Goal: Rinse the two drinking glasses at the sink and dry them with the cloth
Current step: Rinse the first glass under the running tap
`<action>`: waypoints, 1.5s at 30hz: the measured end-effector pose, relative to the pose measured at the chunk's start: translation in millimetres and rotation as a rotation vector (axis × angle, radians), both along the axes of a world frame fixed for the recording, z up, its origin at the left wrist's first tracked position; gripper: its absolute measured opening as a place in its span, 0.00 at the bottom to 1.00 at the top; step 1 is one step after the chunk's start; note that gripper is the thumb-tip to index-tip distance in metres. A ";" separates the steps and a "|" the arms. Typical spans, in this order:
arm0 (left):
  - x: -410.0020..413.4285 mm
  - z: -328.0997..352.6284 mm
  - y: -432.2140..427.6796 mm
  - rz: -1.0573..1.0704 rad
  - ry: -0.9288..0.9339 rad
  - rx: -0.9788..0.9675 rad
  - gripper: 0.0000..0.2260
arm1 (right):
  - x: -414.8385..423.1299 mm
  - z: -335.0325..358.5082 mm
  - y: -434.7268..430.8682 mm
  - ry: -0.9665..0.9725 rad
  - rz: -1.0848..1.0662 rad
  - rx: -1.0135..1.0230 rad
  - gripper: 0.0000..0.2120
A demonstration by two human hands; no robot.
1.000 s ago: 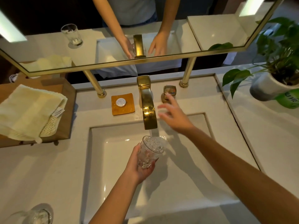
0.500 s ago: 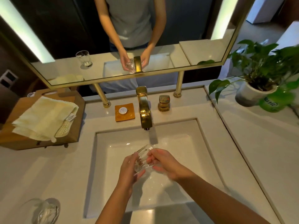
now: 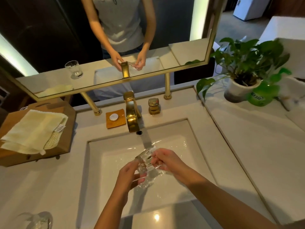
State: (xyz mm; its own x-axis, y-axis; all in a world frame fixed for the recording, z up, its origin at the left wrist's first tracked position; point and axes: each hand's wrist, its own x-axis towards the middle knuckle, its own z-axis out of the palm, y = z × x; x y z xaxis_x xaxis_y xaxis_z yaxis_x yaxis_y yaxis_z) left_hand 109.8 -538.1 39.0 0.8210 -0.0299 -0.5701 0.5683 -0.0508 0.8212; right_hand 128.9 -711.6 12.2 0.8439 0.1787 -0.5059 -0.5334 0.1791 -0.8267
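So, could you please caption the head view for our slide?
The left hand and right hand rinse a clear ribbed glass under the running gold tap.

Cloth (image 3: 31, 129) left of sink (image 3: 194, 146), plant (image 3: 247, 66) right

Dim, warm-toned scene; light from mirror light strips (image 3: 198, 19).
Strips blow out white; glare spot on counter (image 3: 156, 217); held glass (image 3: 145, 164) blurred under water; plant (image 3: 247, 63) soft; edges bowed.

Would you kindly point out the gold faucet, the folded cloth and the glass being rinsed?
gold faucet (image 3: 132, 119): head view, top of its spout.
folded cloth (image 3: 33, 131): head view, middle of its top layer.
glass being rinsed (image 3: 143, 162): head view, its ribbed side wall.
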 end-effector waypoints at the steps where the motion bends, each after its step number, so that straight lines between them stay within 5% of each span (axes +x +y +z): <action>1: 3.4 0.2 -7.2 0.006 0.043 -0.040 0.09 | 3.2 3.3 -7.6 -0.105 0.018 -0.093 0.08; 5: 30.9 1.9 -47.4 -0.016 0.127 -0.161 0.08 | 20.1 16.2 -43.9 -0.465 0.114 -0.456 0.09; 10: 87.0 4.4 -101.5 -0.101 0.021 -0.167 0.10 | 53.5 42.8 -106.6 -0.731 0.169 -0.740 0.04; 16: 151.6 -3.5 -162.5 -0.320 -0.189 0.078 0.18 | 107.5 52.5 -162.9 -0.862 0.267 -1.076 0.09; 24: 205.1 -25.6 -208.8 -0.419 -0.524 0.378 0.19 | 158.3 25.0 -203.2 -0.852 0.301 -1.130 0.12; 31: 231.3 -44.3 -227.3 -0.376 -0.591 0.401 0.21 | 180.4 11.0 -212.7 -1.010 0.249 -1.168 0.15; 45: 251.9 -46.2 -253.9 -0.440 -0.547 0.420 0.22 | 194.4 7.6 -224.9 -0.859 0.223 -1.330 0.10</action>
State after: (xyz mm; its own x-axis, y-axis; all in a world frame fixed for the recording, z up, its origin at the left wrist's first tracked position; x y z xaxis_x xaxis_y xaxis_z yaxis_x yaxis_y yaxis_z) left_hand 361.7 -792.0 -7.2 0.9493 -0.2876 -0.1272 -0.0513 -0.5407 0.8397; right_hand 323.3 -936.5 19.8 0.9657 0.1720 0.1943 0.2357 -0.8950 -0.3788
